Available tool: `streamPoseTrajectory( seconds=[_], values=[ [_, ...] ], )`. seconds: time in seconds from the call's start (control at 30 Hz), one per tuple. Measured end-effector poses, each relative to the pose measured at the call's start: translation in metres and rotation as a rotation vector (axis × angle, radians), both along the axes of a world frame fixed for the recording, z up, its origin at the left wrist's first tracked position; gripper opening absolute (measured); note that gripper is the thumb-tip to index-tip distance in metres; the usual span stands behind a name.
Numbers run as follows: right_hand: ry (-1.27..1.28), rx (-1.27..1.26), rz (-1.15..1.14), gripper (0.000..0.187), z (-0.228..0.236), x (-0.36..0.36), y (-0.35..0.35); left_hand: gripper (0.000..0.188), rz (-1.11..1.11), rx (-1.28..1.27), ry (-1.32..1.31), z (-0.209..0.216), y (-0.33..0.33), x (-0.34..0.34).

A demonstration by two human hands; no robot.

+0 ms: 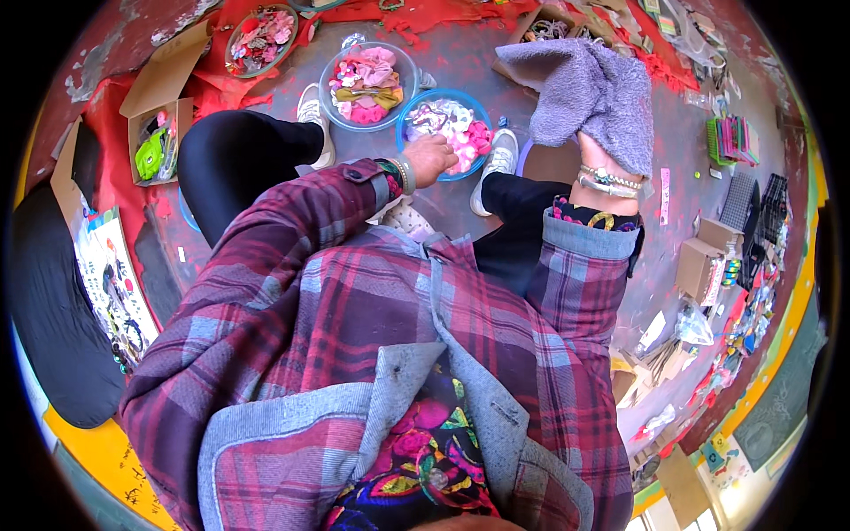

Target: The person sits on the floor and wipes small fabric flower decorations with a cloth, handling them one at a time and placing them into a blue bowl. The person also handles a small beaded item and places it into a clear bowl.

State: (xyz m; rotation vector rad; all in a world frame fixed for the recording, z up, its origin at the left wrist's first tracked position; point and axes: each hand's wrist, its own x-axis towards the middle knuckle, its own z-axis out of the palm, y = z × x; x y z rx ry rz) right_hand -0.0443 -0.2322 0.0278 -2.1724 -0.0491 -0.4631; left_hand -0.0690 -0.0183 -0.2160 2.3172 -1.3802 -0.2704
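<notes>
A purple-grey fluffy towel (589, 93) is held up at the right by my right hand (598, 157). The towel drapes over the hand and covers its fingers; only skin near the bracelets shows. My left hand (431, 159) reaches over the near left rim of a blue-edged basin (484, 115). Its fingers look stretched out above the contents, with nothing visible in them. White and bright pink hair scrunchies (469, 137) lie in that basin. Left of it stands a clear basin (329, 71) with pink, red, white and mustard fabric pieces.
A bowl of pink and red trinkets (261, 42) sits at the far left. Below it stands an open cardboard box (158, 106) with a bright green item. Cards, small boxes and a coloured basket (733, 140) line the right. My shoes (500, 157) flank the basins.
</notes>
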Motion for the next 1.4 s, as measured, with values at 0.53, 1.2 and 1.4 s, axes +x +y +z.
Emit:
streamPoseTrajectory(
  seconds=[0.53, 1.2, 1.4],
  values=[
    [0.095, 0.442, -0.046, 0.008, 0.014, 0.005, 0.020, 0.043, -0.105, 0.353, 0.271, -0.072, -0.016, 0.018],
    [0.287, 1.241, 0.123, 0.022, 0.024, 0.008, 0.031, 0.024, -0.179, 0.454, 0.449, -0.029, -0.062, 0.048],
    [0.266, 1.384, 0.126, 0.027, 0.030, 0.009, 0.030, 0.018, 0.229, 0.332, 0.101, -0.028, -0.047, 0.121]
  ],
)
